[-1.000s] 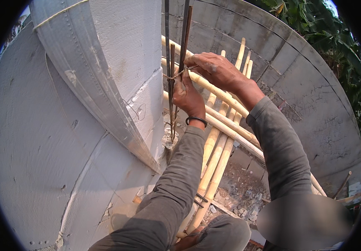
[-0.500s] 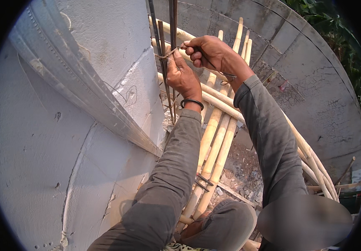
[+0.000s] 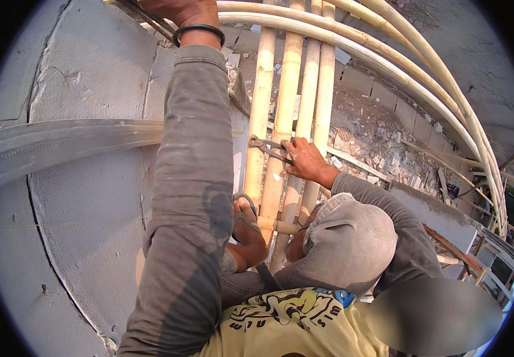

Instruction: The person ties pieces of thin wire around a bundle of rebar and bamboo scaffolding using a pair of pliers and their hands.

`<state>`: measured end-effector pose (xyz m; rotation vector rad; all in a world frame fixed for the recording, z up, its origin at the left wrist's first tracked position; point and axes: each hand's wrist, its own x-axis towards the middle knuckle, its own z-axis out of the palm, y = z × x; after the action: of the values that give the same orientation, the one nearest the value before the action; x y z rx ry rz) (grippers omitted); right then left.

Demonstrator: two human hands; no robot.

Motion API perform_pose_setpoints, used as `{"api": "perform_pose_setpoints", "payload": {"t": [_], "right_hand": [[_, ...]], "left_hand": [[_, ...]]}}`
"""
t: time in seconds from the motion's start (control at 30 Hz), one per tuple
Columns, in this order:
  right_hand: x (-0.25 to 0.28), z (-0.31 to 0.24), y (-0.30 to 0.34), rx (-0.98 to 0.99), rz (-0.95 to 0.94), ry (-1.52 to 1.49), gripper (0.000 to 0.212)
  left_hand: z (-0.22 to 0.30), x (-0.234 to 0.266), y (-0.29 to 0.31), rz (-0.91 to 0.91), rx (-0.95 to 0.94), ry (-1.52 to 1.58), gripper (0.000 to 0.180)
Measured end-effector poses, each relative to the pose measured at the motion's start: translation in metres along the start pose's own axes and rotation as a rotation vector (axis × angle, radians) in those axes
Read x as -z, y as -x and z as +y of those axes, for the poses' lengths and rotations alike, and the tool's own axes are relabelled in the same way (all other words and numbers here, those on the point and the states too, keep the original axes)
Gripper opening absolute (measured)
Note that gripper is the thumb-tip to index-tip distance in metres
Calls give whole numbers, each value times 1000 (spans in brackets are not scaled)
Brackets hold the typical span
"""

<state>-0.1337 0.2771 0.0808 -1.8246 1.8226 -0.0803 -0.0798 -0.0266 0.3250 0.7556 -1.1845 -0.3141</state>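
My right hand [image 3: 309, 160] is low over the bamboo poles [image 3: 285, 101], fingers curled round the handles of a pair of pincers [image 3: 258, 143]. The pincers' dark metal head points left and lies over the poles. At the top edge, my left hand [image 3: 182, 9] is cut off by the frame, so its fingers and anything in them are hidden. A black band circles that wrist. Beside this hand, dark steel bars [image 3: 147, 16] run up out of view.
Long bamboo rails [image 3: 382, 50] curve past on the right. Rubble [image 3: 382, 154] lies below the poles. A grey panel wall [image 3: 84, 220] stands at the left, crossed by a pale strip [image 3: 72, 146]. My sandalled foot [image 3: 246, 223] rests at the poles' near end.
The view has tilted down. My right hand has left the wire at the steel bars and come down to the pincers on the bamboo. My left hand stays up near the bars.
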Motion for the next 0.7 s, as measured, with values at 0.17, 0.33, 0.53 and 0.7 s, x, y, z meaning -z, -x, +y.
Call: {"api": "perform_pose_setpoints", "payload": {"t": [0.17, 0.33, 0.53, 0.7], "right_hand": [[-34, 0, 13, 118, 275, 154, 64], [-15, -3, 5, 88, 89, -86, 49], [161, -7, -18, -64, 187, -839, 33], [372, -24, -58, 110, 444, -315, 24]], "left_hand": [[-16, -5, -8, 24, 21, 133, 43], [8, 0, -18, -17, 201, 111, 43], [-6, 3, -11, -37, 237, 66, 43], [-8, -1, -11, 19, 234, 94, 46]]}}
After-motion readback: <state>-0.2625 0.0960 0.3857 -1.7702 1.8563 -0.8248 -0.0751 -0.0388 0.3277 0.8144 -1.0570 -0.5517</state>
